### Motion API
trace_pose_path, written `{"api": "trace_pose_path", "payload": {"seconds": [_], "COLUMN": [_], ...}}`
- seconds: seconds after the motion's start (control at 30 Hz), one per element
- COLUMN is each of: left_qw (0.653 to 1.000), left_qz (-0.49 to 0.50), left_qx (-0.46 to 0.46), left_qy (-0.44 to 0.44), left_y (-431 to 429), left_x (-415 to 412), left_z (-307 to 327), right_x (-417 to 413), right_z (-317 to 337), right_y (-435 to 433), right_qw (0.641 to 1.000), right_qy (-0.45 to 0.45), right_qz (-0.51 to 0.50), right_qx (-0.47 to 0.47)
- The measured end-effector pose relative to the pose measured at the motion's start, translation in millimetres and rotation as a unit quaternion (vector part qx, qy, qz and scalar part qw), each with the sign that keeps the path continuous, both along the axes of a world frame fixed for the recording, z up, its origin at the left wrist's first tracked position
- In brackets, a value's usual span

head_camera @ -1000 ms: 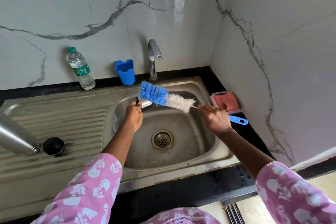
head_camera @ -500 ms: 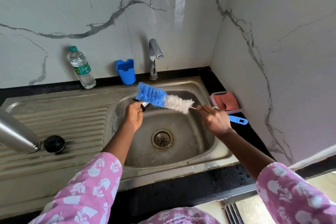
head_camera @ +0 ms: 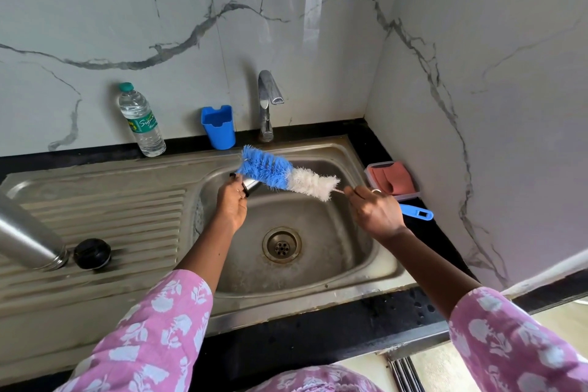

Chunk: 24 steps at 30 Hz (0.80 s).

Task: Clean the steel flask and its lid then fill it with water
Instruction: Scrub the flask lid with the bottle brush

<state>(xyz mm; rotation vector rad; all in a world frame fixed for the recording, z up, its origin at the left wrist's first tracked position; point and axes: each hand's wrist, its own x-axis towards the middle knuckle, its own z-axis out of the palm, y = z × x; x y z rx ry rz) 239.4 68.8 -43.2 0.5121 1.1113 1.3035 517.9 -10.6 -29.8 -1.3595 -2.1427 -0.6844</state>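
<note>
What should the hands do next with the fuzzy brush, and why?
Probably twist the blue end of the brush inside the steel lid. The left hand holds it over the sink, the right hand grips the brush's stem, and the blue bristles lie against the lid. The flask lies on the draining board, so the lid seems first.

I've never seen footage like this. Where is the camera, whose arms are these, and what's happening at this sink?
No machine here: a person wears a camera on the head, looking down at their own hands. The left hand grips a small steel cup, probably the flask's lid, over the sink. The right hand holds a bottle brush by its handle, blue bristles against the cup. On the draining board are the steel flask and a black cap. By the wall stand a water bottle, a blue holder and the tap.
</note>
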Motion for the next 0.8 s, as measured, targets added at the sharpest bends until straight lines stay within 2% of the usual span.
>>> {"api": "trace_pose_path", "payload": {"seconds": [0.13,0.27,0.6,0.8], "left_qw": [0.997,0.992,0.995,0.993], "left_qz": [-0.001,-0.044,-0.02,-0.041], "left_qx": [-0.015,0.002,-0.005,0.016], "left_qy": [0.071,0.119,0.101,0.108], "left_y": [1.1,-2.4,5.8,-2.6], "left_x": [0.6,8.5,2.3,12.1], "left_z": [-2.1,-6.5,-10.0,-5.2], "right_x": [8.9,2.3,13.6,-3.3], "right_z": [-2.2,2.2,1.0,5.5], "right_y": [-6.4,-0.2,-3.9,6.7], "right_qw": [1.0,1.0,0.999,1.0], "right_qy": [-0.004,-0.007,-0.018,-0.014], "right_qz": [-0.014,-0.012,0.016,-0.013], "right_qx": [-0.014,-0.004,0.026,0.01]}}
